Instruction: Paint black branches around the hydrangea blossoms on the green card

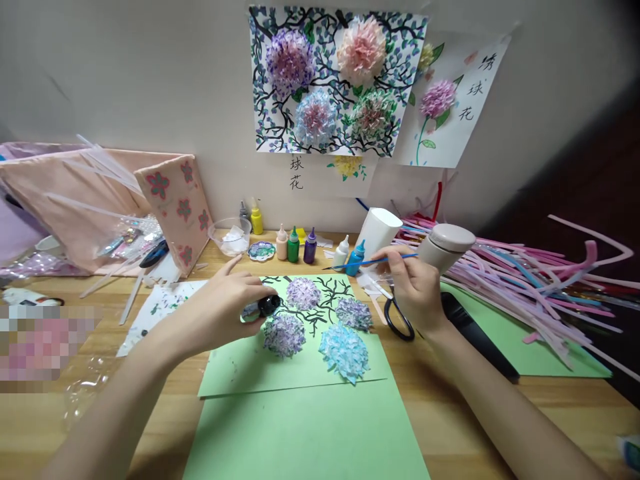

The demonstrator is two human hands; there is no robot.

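Observation:
My left hand (pixel 227 303) is closed round a small dark paint bottle (pixel 270 305), tipped on its side with its black end toward the right, over the left part of a green paper (pixel 240 377). A thin blue paintbrush (pixel 365 262) is pinched in my right hand (pixel 416 287), its tip pointing left above the paper's far edge. On that paper are black painted branches (pixel 314 317) and fluffy flowers: a pale purple one (pixel 303 293), two darker purple ones (pixel 284 335) and a light blue one (pixel 345 350). A second green sheet (pixel 305 433) lies nearer me.
Several paint bottles (pixel 293 247), a round palette (pixel 261 251) and a plastic cup (pixel 231 237) stand along the wall. Black-handled scissors (pixel 400 323), a bottle with a grey lid (pixel 450 243) and many pipe cleaners (pixel 530 273) are at right. Flower pictures (pixel 340 80) hang above.

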